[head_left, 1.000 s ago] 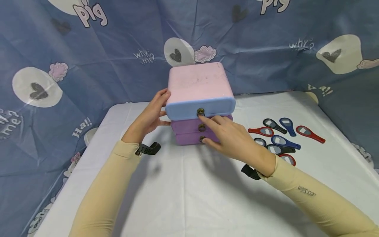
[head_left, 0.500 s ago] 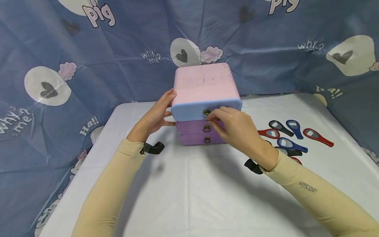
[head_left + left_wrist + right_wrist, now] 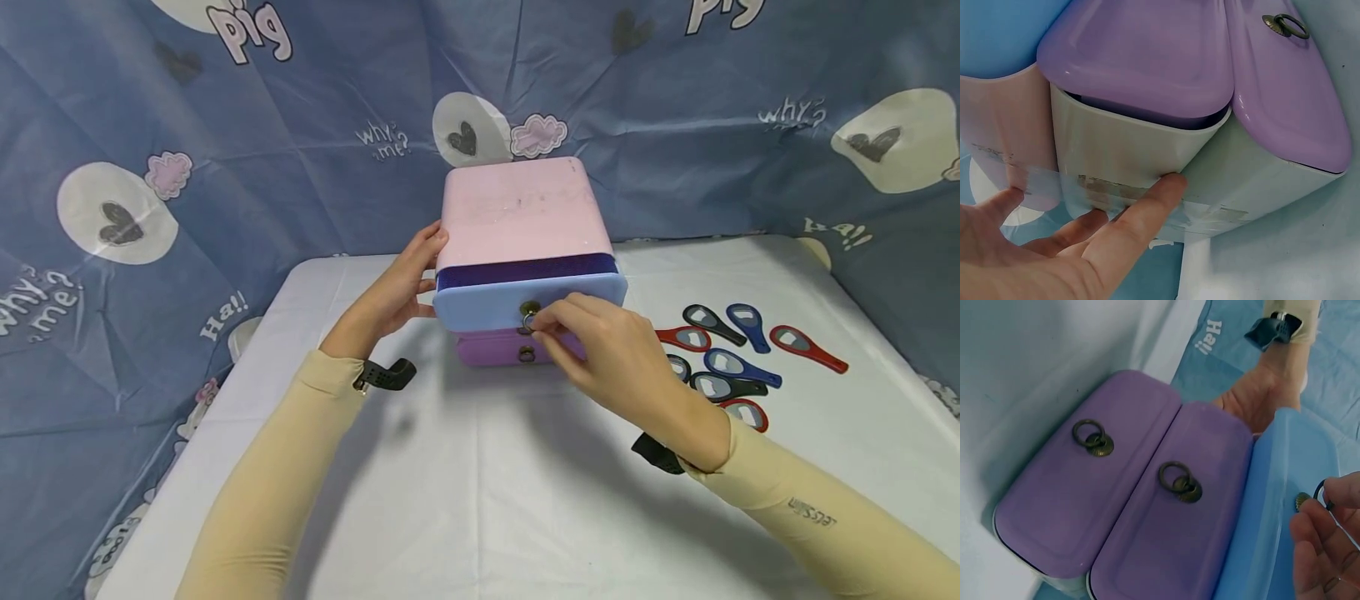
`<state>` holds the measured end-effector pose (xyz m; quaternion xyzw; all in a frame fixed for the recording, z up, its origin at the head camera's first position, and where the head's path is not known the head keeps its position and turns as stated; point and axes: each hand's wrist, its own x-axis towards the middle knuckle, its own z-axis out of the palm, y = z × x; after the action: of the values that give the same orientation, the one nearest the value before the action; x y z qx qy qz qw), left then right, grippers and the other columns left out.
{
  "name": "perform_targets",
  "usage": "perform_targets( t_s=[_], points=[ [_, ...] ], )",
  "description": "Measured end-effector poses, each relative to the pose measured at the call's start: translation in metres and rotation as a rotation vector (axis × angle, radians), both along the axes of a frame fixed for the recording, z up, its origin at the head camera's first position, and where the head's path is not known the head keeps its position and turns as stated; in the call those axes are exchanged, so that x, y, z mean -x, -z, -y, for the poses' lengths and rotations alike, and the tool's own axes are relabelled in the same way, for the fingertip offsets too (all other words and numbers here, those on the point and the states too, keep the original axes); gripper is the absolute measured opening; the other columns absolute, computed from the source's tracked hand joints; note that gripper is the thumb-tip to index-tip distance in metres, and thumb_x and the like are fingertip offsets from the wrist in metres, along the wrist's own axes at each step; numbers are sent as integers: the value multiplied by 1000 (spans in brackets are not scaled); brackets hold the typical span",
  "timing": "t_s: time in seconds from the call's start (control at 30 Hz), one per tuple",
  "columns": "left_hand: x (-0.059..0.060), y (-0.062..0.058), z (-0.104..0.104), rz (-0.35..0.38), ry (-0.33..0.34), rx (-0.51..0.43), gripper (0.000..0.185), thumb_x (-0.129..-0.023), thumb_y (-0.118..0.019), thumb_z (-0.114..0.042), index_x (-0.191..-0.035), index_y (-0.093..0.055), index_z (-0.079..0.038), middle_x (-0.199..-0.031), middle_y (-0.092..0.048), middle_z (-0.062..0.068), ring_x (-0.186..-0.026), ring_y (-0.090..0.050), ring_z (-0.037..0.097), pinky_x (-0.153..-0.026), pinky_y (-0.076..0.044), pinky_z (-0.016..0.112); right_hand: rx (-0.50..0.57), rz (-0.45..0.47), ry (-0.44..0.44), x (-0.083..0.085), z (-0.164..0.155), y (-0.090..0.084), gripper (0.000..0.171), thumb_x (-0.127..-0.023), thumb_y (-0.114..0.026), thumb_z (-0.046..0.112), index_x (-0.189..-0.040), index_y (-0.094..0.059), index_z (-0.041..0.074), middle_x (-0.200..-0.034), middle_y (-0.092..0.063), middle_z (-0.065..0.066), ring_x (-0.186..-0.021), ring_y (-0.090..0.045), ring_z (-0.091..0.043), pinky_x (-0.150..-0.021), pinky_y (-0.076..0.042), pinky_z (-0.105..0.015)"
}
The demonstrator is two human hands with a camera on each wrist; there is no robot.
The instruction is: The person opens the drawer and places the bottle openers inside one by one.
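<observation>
Blue drawer (image 3: 480,307) now slid partly out since before.

You have one drawer unit (image 3: 517,208) with three drawers, three ring pulls, and eight bottle openers (image 3: 738,354) lying on the bench (image 3: 480,500).

Top drawer now pulled out

Blue drawer (image 3: 495,304) slid forward from the pink cabinet (image 3: 521,212), with a dark gap showing behind its front, where before sat flush. Right hand (image 3: 607,354) moved up from the lower purple drawers (image 3: 487,346) to the ring pull (image 3: 528,317) and now pinching it in the fingertips, drawn back toward the near edge of the desk.
</observation>
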<state>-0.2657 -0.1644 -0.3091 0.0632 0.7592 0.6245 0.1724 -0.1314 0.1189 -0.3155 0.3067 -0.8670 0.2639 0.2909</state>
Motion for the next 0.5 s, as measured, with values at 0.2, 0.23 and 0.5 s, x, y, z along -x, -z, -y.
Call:
perform_targets(
  t_s=[0.2, 0.23, 0.5],
  points=[
    [1, -2, -3, -14, 15, 1, 79, -104, -47, -69, -171, -12, -46, -169, -28, 16, -156, -35, 49, -115, -37, 80, -8, -59, -17, -17, -1, 1, 9, -94, -85, 15, -97, -76, 17, -91, -74, 7, -79, -69, -7, -58, -52, -28],
    [1, -1, -4, -13, 18, 3, 79, -104, -47, -69, -171, -11, -46, -169, -27, 16, -157, -34, 48, -116, -37, 80, -8, -61, -21, -20, -1, 1, 10, -93, -85, 15, -97, -76, 17, -91, -74, 7, -79, -68, -6, -58, -52, -28],
    [0, 2, -1, -21, 18, 18, 79, -105, -44, -68, -171, -9, -44, -168, -29, 18, -154, -39, 47, -112, -45, 76, -6, -65, -52, -39, 1, 5, 11, -92, -84, 16, -97, -74, 20, -90, -72, 10, -81, -69, -3, -61, -54, -26]
  ],
)
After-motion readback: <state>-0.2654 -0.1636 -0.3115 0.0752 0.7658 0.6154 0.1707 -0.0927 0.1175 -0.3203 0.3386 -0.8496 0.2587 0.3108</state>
